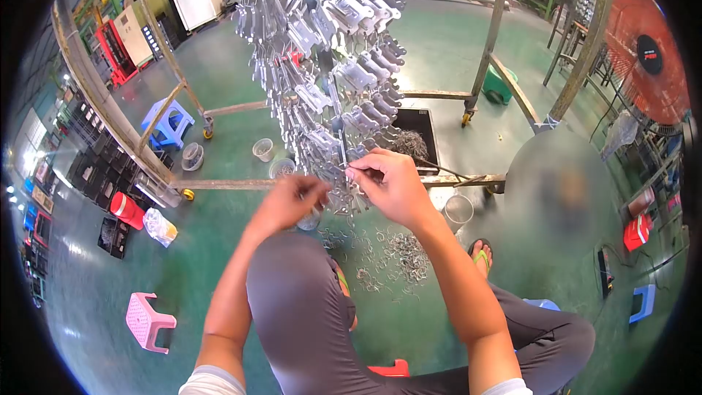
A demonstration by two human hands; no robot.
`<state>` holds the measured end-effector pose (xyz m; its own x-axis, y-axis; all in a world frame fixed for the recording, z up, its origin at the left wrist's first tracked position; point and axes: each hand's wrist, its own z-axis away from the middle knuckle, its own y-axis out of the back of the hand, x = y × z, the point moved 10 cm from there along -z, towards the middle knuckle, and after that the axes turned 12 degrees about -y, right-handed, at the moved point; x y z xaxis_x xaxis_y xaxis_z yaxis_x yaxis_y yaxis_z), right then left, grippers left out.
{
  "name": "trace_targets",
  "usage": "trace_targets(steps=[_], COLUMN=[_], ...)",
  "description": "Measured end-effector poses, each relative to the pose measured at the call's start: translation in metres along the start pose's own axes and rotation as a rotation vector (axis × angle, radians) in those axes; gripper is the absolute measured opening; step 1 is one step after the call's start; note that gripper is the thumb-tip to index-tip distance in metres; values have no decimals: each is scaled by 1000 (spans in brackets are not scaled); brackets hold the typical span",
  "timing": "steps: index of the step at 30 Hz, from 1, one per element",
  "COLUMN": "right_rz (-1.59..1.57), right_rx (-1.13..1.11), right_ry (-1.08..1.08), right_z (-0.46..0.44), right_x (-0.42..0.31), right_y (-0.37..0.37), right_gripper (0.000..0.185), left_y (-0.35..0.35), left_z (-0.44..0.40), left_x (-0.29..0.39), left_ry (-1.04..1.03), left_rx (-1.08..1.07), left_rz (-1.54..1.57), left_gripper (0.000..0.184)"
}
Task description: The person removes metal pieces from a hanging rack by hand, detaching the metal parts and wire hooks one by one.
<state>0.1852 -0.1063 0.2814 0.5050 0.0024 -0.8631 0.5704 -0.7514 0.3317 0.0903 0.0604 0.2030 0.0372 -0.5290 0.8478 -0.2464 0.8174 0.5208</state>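
Metal parts (314,95), silvery and bracket-like, hang from hooks in a dense vertical cluster in front of me. At its lower right edge my right hand (393,184) is closed, thumb and forefinger pinching at a small metal part (354,155) that the fingertips partly cover. My left hand (289,202) is just left of the cluster's bottom end, slightly blurred. Its fingers are curled together, and whatever they may hold is hidden. Below the hands, many small bent metal hooks (406,257) lie scattered on the green floor.
A wheeled metal frame (241,184) surrounds the cluster, its low bar crossing before me. Behind it sits a black crate (424,123) with metal pieces. Clear plastic tubs (459,209) stand on the floor. Stools (150,320) are at left; a large red fan (643,55) is at right.
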Motion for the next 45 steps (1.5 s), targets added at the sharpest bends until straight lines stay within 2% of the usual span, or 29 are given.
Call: trace_targets(steps=[2,5,8,9,13,16,19,24,27,29,32,35,41,45], right_rz=[6,21,54,67,78,-185,-219,-37,23,3,-95,-249,-470,-318], right_rx=[-24,-36,-48,-53,37,167,252,146,144,118,109,175,253,174], right_ry=[-48,-40,-12,-10,48,17,214,166,156,71,107,-8,-10,-29], right_z=[-1,-1,-2,-1,-9,-36,-64,-82,-80,-80,-83,-82,-76,-73], right_x=[1,-3,-6,-6,-19,-42,-93,-119,-127,-123,-114,-97,-90,-97], right_y=[-1,-4,-6,-7,19,48,55,49,52,49,44,46,59,66], right_gripper=[12,12,13,13,14,15,16,17,19,19,20,22,25,24], left_y=[30,40,30,28,26,23,21,34,85,101,101,106,109,80], left_z=[-4,-8,-22,-24,-23,-22,-21,-13,-4,0,-25,-41,-35,-25], left_x=[71,145,158,159,161,164,167,166,224,269,291,290,289,272], left_ry=[-107,-191,-329,-310,-334,-341,-344,-318,-371,-443,-629,-598,-412,-444], left_rx=[103,156,177,190,220,218,198,110,399,591,680,686,639,376], left_rz=[-7,-429,-670,-632,-641,-670,-690,-752,-586,-669,-869,-909,-792,-709], left_gripper=[41,45,43,34,32,32,31,33,40,44,43,42,35,40])
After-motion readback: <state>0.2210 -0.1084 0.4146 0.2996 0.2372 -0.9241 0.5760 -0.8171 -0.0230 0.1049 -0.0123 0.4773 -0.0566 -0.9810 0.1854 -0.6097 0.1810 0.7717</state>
